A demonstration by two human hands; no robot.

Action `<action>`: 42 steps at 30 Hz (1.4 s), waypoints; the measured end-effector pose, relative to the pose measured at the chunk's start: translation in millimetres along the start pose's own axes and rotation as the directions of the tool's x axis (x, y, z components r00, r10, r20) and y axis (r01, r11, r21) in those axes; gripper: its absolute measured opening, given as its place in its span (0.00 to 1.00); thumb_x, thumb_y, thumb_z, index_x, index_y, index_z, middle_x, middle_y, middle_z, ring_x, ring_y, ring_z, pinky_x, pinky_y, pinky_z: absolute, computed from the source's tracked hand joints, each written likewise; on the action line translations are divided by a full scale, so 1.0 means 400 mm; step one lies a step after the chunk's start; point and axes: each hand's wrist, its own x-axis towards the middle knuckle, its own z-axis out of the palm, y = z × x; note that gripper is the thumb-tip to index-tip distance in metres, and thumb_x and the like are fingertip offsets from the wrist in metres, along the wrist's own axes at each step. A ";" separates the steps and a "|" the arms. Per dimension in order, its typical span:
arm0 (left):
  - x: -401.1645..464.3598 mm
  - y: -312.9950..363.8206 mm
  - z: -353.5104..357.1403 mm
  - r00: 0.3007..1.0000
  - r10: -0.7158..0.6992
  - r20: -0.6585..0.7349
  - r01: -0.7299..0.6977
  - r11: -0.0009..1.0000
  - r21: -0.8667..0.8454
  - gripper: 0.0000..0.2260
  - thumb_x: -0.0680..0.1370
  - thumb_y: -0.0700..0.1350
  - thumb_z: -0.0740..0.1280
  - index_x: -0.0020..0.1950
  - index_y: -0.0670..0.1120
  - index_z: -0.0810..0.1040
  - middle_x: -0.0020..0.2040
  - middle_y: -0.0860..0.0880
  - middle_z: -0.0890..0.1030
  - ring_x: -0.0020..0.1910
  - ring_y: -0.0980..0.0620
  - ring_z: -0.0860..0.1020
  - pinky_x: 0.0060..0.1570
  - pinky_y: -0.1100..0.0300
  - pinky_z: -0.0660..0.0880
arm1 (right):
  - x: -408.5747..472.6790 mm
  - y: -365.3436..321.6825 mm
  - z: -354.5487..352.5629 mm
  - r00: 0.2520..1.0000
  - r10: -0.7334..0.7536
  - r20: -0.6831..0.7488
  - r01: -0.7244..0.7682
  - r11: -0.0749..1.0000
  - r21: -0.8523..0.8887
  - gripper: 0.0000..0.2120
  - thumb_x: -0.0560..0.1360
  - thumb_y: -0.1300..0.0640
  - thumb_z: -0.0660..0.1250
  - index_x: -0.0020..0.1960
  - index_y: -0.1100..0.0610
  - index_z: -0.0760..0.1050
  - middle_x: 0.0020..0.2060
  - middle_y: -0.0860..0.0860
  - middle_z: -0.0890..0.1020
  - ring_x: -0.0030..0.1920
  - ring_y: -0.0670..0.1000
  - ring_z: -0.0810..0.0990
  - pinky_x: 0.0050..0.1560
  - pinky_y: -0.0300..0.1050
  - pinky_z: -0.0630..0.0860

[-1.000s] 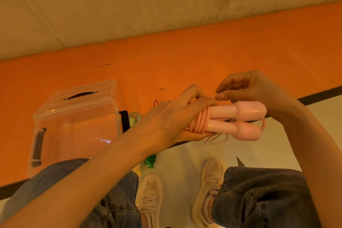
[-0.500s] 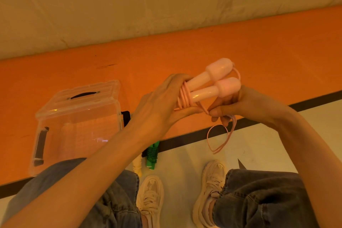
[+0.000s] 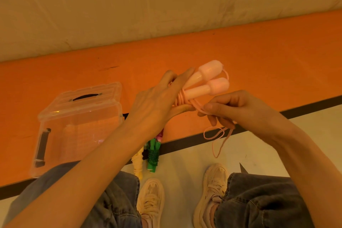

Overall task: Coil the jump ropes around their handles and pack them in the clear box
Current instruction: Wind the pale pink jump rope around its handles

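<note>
An orange surface (image 3: 259, 57) carries a clear box (image 3: 77, 126) at left, lid raised. At centre, the left hand (image 3: 157, 102) grips two pink handles (image 3: 205, 83) side by side, rope (image 3: 216, 135) coiled round them; the right hand (image 3: 235, 107), just right, pinches its loose end, which dangles past the near edge. Green and yellow coiled ropes (image 3: 153, 155) lie below.
</note>
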 end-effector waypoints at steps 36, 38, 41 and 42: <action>-0.020 -0.004 0.028 0.992 -0.122 -0.011 0.122 0.986 0.115 0.24 0.72 0.59 0.63 0.61 0.44 0.75 0.49 0.47 0.78 0.31 0.48 0.78 0.37 0.46 0.78 | -0.015 -0.018 -0.001 0.982 -0.100 -0.158 0.036 0.931 -0.364 0.16 0.68 0.57 0.75 0.50 0.43 0.73 0.38 0.43 0.81 0.31 0.46 0.81 0.32 0.43 0.80; -0.020 -0.014 0.026 0.992 -0.123 0.015 0.120 0.984 0.134 0.26 0.73 0.61 0.57 0.62 0.45 0.74 0.49 0.47 0.78 0.31 0.49 0.78 0.37 0.47 0.78 | -0.026 -0.020 -0.020 0.956 -0.210 -0.208 0.109 0.905 -0.412 0.12 0.68 0.55 0.74 0.46 0.44 0.74 0.38 0.41 0.80 0.32 0.46 0.79 0.33 0.38 0.78; -0.019 -0.014 0.033 0.995 -0.098 0.004 0.095 0.976 0.194 0.27 0.71 0.61 0.53 0.60 0.46 0.76 0.46 0.49 0.79 0.27 0.51 0.76 0.32 0.51 0.78 | -0.032 -0.030 -0.021 0.859 -0.435 -0.271 0.274 0.836 -0.475 0.07 0.67 0.44 0.70 0.43 0.45 0.78 0.33 0.45 0.80 0.32 0.50 0.76 0.32 0.42 0.73; -0.018 -0.008 0.035 0.997 -0.082 0.010 0.079 0.976 0.203 0.28 0.72 0.61 0.53 0.60 0.46 0.76 0.45 0.50 0.79 0.25 0.52 0.76 0.30 0.54 0.77 | -0.028 -0.031 -0.019 0.826 -0.493 -0.273 0.315 0.806 -0.501 0.09 0.68 0.43 0.70 0.44 0.47 0.80 0.32 0.45 0.80 0.32 0.51 0.76 0.32 0.42 0.72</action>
